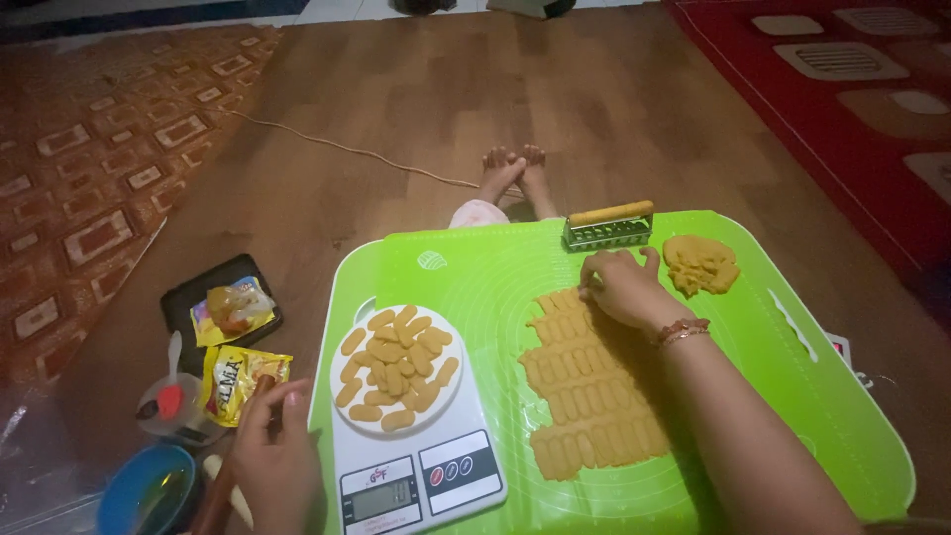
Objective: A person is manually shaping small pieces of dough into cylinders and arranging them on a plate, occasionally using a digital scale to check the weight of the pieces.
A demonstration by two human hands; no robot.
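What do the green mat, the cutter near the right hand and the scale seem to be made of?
Green mat: probably silicone or soft plastic, matte, lying thin and flat with printed white marks.
Cutter: shiny metal grid, with a handle that looks like pale wood.
Scale: glossy white plastic body, it seems, with a small grey display.

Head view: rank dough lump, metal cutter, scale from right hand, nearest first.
From the right hand:
1. Metal cutter, just beyond the fingers.
2. Dough lump, to its right; nearly as close, so 1 and 2 are hard to separate.
3. Scale, far to its left.
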